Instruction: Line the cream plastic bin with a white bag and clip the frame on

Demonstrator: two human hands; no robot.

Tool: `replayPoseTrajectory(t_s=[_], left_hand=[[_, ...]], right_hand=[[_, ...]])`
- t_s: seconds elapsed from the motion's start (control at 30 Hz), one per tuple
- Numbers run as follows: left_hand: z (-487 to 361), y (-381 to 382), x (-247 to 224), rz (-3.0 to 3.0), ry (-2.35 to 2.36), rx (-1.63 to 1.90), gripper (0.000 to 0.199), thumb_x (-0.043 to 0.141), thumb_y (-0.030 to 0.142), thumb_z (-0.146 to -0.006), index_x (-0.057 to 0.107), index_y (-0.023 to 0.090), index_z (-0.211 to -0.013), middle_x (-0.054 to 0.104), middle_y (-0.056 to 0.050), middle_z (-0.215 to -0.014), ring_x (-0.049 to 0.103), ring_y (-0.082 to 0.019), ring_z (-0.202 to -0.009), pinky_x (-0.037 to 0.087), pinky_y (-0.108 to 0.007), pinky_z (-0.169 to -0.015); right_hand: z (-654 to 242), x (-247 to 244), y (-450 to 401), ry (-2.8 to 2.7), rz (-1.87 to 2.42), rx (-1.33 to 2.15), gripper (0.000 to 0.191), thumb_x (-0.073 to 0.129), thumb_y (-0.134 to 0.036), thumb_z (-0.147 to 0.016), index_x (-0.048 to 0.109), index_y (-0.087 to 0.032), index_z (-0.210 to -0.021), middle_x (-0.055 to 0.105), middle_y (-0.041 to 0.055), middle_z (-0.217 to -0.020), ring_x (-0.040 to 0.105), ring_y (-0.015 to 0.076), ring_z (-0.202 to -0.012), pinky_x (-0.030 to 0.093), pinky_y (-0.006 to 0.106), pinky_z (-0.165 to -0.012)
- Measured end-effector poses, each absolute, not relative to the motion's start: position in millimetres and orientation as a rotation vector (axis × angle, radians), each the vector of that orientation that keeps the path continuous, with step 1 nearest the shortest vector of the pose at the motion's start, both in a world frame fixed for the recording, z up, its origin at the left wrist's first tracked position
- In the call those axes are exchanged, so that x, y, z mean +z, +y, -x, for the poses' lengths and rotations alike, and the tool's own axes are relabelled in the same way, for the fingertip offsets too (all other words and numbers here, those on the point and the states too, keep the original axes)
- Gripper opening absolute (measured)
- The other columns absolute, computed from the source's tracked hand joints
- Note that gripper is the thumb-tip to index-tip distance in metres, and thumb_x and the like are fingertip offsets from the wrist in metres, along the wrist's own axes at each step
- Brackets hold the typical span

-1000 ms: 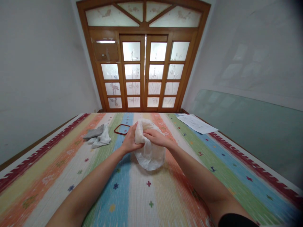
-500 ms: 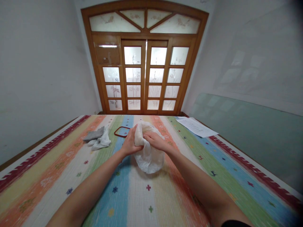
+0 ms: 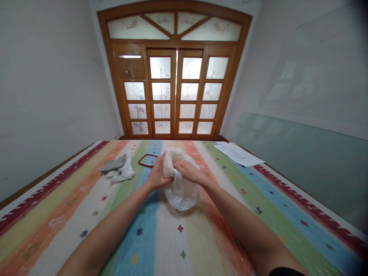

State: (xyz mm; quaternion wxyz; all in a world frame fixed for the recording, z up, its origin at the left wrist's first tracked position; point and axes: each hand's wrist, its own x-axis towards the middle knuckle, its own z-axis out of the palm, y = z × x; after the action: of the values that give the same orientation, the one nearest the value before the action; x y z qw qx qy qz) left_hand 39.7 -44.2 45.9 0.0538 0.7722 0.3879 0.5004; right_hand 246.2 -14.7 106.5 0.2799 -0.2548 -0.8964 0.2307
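A crumpled white, thin bag (image 3: 184, 193) stands near the middle of the table, bulging toward its bottom. My left hand (image 3: 157, 174) grips its left side, the thumb across the front and the fingers going behind it. My right hand (image 3: 186, 170) is closed at the upper part of the bag, with its fingertips pressed into the folds. Whatever the bag may contain is hidden. Just left of my left hand lies a dark red rounded frame (image 3: 147, 161), flat on the cloth.
A grey cloth (image 3: 113, 164) and a white crumpled cloth (image 3: 125, 171) lie together at the left. Printed paper sheets (image 3: 238, 154) rest near the far right edge of the striped tablecloth (image 3: 143, 245). A greenish panel (image 3: 301, 153) leans along the right wall.
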Motion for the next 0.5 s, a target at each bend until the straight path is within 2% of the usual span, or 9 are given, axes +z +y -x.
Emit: replayPoseTrajectory(t_s=[0.5], left_hand=[[-39.8,-44.3,46.0,-2.348,1.191,1.509,0.121,0.083,0.033,-0.063,0.015,0.023,-0.163,0.04,-0.017,-0.154,0.04,-0.041,-0.143,0.032,-0.062,-0.121]], right_hand=[[-245.9,104.3,-13.0,-2.41,0.693,0.558,0.04,0.038,-0.035,-0.107,0.069,-0.017,-0.09,0.072,0.0064,-0.1,0.063,0.0185,-0.094,0.047,0.033,-0.091]])
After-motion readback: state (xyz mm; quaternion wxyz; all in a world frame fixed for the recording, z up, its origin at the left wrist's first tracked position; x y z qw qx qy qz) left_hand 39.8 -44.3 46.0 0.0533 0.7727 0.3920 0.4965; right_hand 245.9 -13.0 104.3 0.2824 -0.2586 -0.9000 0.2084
